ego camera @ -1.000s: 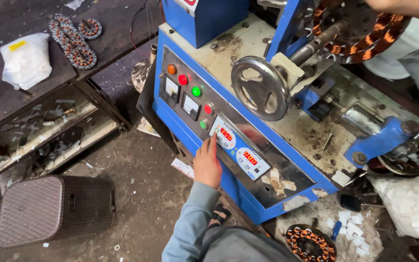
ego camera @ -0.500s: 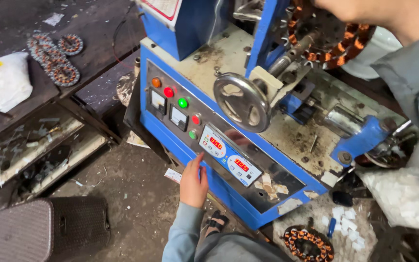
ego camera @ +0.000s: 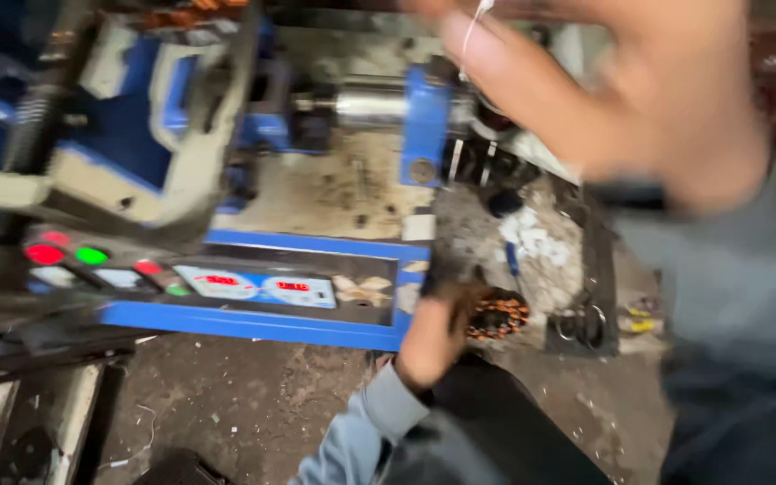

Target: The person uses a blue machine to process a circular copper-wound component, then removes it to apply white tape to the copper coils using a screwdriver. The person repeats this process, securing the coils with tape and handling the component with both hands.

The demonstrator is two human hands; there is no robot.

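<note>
The view is heavily motion-blurred. My left hand [ego camera: 431,339], in a grey-blue sleeve, is low beside a copper-wound stator [ego camera: 498,316] lying on the dirty floor. Its fingers reach the stator's left edge, but the blur hides whether they grip it. My right hand [ego camera: 626,94] fills the upper right, close to the camera, with fingers spread. A thin white strand [ego camera: 476,25] runs past its fingertip. The blue winding machine [ego camera: 253,319] stands on the left, with its control panel of red and green buttons [ego camera: 69,256] and two small displays [ego camera: 258,286].
A metal shaft and blue bracket [ego camera: 424,126] sit on the machine's dirty top. White scraps [ego camera: 532,238] and scissors [ego camera: 577,323] lie on the floor to the right of the stator. A dark shelf edge [ego camera: 11,359] is at the lower left.
My left hand left the control panel and dropped right to the stator on the floor. My right hand came away from the machine toward the camera. The view swung right and closer.
</note>
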